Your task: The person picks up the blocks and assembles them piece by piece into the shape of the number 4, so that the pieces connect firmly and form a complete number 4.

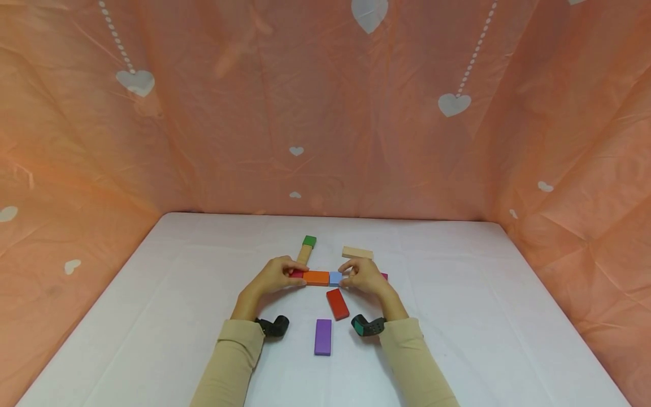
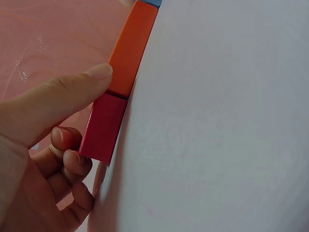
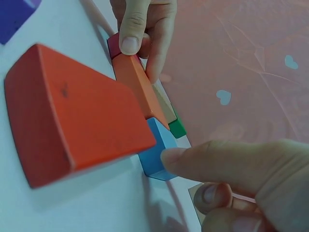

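Observation:
My left hand (image 1: 274, 276) pinches the row at a crimson block (image 2: 104, 126), its thumb at the joint with an orange block (image 1: 316, 278). Curled fingers lie on the far side, partly hidden. A light blue block (image 3: 157, 147) adjoins the orange block's right end, and my right hand (image 1: 367, 277) grips it between thumb and index finger. In the right wrist view, the right thumb presses its side. A red block (image 1: 338, 304) lies loose in front of the row, tilted slightly.
Nearer me lies a purple block (image 1: 322, 337). Behind the row, a plain wooden block (image 1: 304, 254) leads to a green block (image 1: 309, 241); another wooden block (image 1: 357, 251) lies beyond the right hand. A magenta piece (image 1: 385, 277) peeks out right of that hand. White cloth (image 1: 483, 316) covers the table.

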`<state>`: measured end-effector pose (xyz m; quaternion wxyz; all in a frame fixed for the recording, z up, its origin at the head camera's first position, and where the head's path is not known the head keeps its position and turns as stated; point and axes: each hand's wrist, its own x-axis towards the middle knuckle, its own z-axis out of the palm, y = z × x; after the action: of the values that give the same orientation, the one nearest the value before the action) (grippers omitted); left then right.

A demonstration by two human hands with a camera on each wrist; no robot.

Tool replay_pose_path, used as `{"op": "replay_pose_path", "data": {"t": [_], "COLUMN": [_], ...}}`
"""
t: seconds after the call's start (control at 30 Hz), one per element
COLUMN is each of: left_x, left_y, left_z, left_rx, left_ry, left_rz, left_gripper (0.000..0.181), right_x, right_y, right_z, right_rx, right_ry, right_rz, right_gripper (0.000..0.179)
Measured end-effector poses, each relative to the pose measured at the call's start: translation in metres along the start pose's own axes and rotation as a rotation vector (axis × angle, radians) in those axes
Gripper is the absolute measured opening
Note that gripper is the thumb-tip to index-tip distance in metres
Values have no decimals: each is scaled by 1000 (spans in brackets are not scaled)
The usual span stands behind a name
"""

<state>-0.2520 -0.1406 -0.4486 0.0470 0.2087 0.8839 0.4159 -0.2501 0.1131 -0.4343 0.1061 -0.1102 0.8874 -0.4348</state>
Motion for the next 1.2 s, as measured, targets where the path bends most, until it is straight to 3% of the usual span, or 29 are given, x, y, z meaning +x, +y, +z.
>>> {"op": "replay_pose_path", "data": {"t": [0.13, 0.57, 1.2], "left_x": [0, 1, -1], "left_y": [4, 2, 3], "left_z": [0, 0, -1], "left_rx": [29, 48, 11], "left_ry": [4, -2, 1], "left_rz": [-31, -26, -36], "left_gripper": [29, 29, 29], "right_x": [0, 0, -1], "right_y": [-1, -1, -1], "right_z": [1, 1, 3], "right_rx": [-1, -3, 27], "right_ry": [0, 0, 8], "right_rz": [-7, -13, 24], "right_gripper": [28, 30, 32]}}
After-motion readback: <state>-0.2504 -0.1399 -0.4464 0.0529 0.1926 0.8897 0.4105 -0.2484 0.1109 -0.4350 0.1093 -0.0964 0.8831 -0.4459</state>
